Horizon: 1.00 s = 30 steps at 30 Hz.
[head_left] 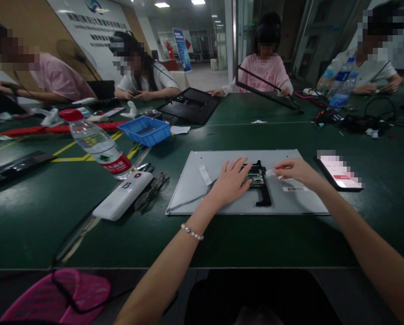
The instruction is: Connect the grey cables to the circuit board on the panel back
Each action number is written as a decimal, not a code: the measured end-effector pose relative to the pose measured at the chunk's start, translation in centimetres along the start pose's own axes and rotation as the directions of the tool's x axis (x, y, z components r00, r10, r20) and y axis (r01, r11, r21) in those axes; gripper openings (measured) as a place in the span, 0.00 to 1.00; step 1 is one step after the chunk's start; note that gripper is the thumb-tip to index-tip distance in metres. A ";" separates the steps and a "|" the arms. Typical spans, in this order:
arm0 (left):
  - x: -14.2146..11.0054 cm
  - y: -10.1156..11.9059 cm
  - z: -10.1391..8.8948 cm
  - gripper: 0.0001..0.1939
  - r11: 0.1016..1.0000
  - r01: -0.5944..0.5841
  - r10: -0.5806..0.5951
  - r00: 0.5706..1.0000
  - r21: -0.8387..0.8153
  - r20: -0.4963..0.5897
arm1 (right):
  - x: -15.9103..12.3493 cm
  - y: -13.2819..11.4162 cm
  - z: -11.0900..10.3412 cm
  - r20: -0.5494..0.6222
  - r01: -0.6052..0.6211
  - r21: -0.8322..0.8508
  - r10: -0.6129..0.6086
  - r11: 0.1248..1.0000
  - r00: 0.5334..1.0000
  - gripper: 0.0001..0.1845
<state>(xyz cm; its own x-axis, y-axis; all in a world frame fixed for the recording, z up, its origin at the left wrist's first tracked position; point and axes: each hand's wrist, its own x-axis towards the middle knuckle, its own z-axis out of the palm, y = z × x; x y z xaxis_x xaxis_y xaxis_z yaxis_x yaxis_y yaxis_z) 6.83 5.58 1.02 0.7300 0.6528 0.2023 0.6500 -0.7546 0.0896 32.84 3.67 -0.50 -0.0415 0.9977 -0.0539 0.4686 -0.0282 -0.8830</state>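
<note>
A flat grey display panel (191, 180) lies back side up on the green table in front of me. Near its middle sits a black plastic bracket (264, 195) around a green circuit board (256, 178). My left hand (231, 183) rests over the left part of bracket and board, its fingers spread and hiding some of them. In a pinch, my right hand (295, 171) holds a small piece of whitish tape (271, 173) just right of the bracket. A white strip (205, 175) and a thin cable (190, 201) are on the panel's left side.
A lit phone (340, 171) lies right of the panel. To the left are a white power bank (124, 196), glasses (151, 192), a red-capped bottle (97, 144) and a blue bin (146, 131). Several people sit across; one holds a black frame (266, 83).
</note>
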 end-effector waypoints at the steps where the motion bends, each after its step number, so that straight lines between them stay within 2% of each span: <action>1: 0.1 0.2 0.0 0.25 1.000 -0.028 0.028 1.000 -0.002 0.006 | -0.1 -0.1 0.4 0.038 -0.024 0.051 0.022 0.998 0.999 0.15; 5: 0.2 0.6 0.3 0.23 0.992 -0.125 0.125 0.992 -0.011 0.009 | -0.2 -0.5 1.1 0.149 -0.089 0.090 0.075 0.992 0.986 0.13; 12: 0.2 1.4 0.5 0.22 0.973 -0.230 0.230 0.973 0.009 0.007 | 0.1 0.1 0.7 0.196 -0.111 0.009 0.108 0.994 0.975 0.13; 17: 0.2 2.1 0.9 0.20 0.971 -0.230 0.230 0.973 0.060 0.005 | 0.2 0.3 1.2 0.190 -0.047 -0.032 0.052 0.998 0.980 0.12; 20: 0.3 2.2 1.1 0.19 0.973 -0.217 0.217 0.976 0.075 0.001 | 0.3 0.4 1.5 0.157 0.005 -0.138 0.017 0.990 0.987 0.13; 25: 0.4 2.4 1.2 0.18 0.974 -0.210 0.211 0.978 0.089 0.000 | 0.2 0.3 1.6 0.083 0.143 -0.329 -0.123 0.933 0.989 0.15; 30: 0.4 2.5 1.3 0.17 0.974 -0.203 0.204 0.979 0.099 0.003 | 0.0 0.0 1.7 0.081 0.183 -0.367 -0.165 0.912 0.983 0.16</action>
<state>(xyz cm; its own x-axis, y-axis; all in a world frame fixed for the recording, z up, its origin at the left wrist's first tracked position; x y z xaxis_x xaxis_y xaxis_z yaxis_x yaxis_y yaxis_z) 9.00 4.08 0.05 0.8478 0.4854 0.2137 0.5057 -0.8612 -0.0500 31.37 3.54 -1.31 -0.1891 0.9804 0.0550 0.7435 0.1796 -0.6441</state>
